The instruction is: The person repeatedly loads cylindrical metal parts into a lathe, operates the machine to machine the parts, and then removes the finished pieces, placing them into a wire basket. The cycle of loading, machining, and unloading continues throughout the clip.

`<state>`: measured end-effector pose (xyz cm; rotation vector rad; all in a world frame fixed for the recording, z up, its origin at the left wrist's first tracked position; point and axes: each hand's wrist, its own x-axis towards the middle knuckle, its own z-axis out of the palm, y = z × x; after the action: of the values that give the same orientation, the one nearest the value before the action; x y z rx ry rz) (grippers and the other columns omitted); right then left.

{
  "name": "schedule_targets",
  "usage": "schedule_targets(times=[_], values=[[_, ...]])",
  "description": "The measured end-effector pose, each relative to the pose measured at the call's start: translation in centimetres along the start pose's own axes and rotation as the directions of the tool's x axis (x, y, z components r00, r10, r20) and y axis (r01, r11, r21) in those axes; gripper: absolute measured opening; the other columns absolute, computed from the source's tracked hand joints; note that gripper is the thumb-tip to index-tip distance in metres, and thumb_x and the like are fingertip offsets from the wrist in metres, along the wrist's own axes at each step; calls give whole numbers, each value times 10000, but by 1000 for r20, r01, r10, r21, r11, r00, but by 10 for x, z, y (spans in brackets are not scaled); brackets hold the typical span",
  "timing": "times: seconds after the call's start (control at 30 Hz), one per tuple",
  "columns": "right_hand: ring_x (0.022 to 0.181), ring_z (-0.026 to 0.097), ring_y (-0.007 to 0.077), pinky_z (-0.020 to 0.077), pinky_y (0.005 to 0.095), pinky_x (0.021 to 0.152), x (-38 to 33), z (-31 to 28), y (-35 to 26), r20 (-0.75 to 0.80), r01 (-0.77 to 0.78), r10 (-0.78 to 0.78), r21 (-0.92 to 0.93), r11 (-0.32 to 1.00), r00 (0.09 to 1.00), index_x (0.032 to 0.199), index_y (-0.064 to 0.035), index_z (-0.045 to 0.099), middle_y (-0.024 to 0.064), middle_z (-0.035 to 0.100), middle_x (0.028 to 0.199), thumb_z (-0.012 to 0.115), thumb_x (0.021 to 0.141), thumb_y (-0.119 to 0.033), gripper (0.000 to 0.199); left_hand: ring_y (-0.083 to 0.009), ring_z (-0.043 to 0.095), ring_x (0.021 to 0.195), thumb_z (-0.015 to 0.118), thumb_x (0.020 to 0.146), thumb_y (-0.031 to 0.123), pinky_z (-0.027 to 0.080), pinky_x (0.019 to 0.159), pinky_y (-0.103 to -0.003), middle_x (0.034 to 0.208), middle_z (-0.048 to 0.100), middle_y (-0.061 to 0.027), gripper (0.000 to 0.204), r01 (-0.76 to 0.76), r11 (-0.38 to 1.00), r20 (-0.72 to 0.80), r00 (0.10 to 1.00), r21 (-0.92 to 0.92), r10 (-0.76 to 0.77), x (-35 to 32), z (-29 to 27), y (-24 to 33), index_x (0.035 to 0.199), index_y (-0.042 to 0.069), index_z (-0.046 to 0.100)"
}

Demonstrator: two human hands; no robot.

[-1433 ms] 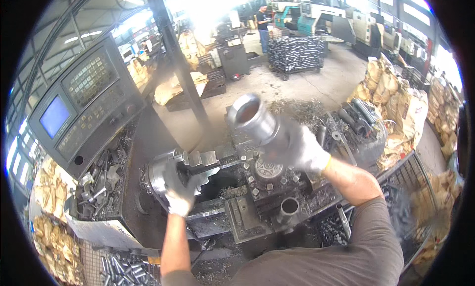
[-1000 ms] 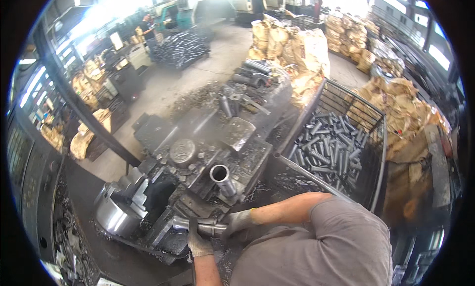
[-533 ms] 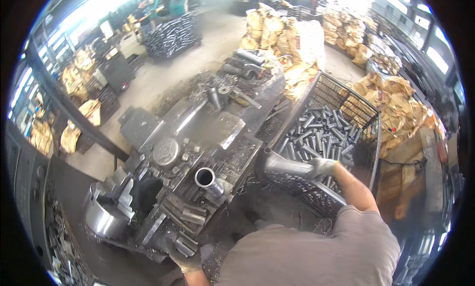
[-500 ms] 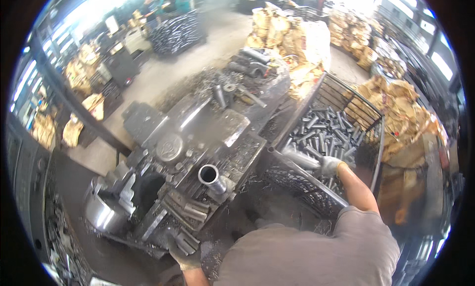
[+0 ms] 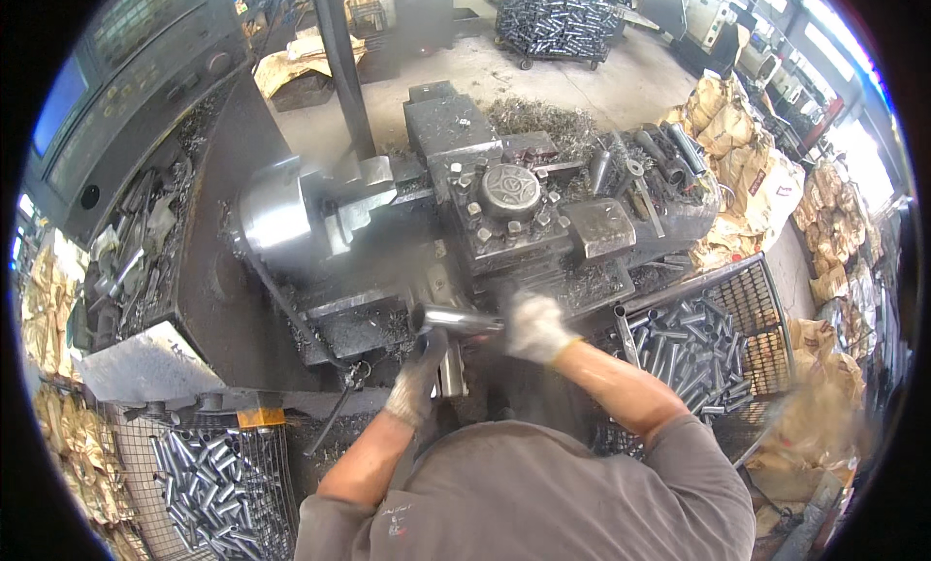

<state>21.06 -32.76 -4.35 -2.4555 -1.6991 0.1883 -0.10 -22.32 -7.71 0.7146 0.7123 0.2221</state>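
In front of my body, beside the lathe's slide, a shiny metal tube [image 5: 458, 321] lies almost level between my two gloved hands. My right hand [image 5: 536, 328] is closed round its right end. My left hand [image 5: 414, 384] is at the left end, its dirty fingers closed against the tube's underside and partly hidden. Just below, next to the left glove, is another shiny rounded metal piece [image 5: 451, 372]. The lathe chuck [image 5: 276, 217] with its stepped jaws [image 5: 359, 212] is to the left. Beyond my hands sits the tool post [image 5: 510, 191] with its round cap and bolts.
A wire basket [image 5: 761, 299] of short tubes [image 5: 684, 357] stands right of my arm. Another mesh basket [image 5: 281, 464] of tubes is at lower left. A thin rod handle [image 5: 330, 420] juts out near my left elbow. Loose parts [image 5: 640, 197] and metal shavings lie on the machine.
The view has turned left. My right hand has moved from the basket to the lathe front. My left hand has come up to the tube. The tube standing upright on the machine no longer shows there.
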Motion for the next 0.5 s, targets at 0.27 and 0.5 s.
schedule_targets(times=[0.27, 0.5], values=[[1049, 701, 333, 602, 475, 815, 16, 6, -38, -101, 159, -161, -25, 987, 982, 1299, -129, 640, 143, 708, 1119, 810, 782, -277, 564, -185, 726, 829, 712, 981, 131, 620, 781, -327, 1061, 735, -74, 680, -307, 951, 93, 947, -19, 308, 16, -78, -35, 1598, 33, 444], [1092, 714, 486, 586, 537, 933, 27, 38, -83, 10, -48, 48, 439, 897, 999, 1505, -61, 473, 314, 689, 1230, 794, 873, -264, 738, -313, 777, 867, 633, 1017, 596, 673, 764, -456, 1076, 764, -156, 674, -125, 921, 103, 979, -369, 174, 19, -91, -4, 1313, -11, 637]])
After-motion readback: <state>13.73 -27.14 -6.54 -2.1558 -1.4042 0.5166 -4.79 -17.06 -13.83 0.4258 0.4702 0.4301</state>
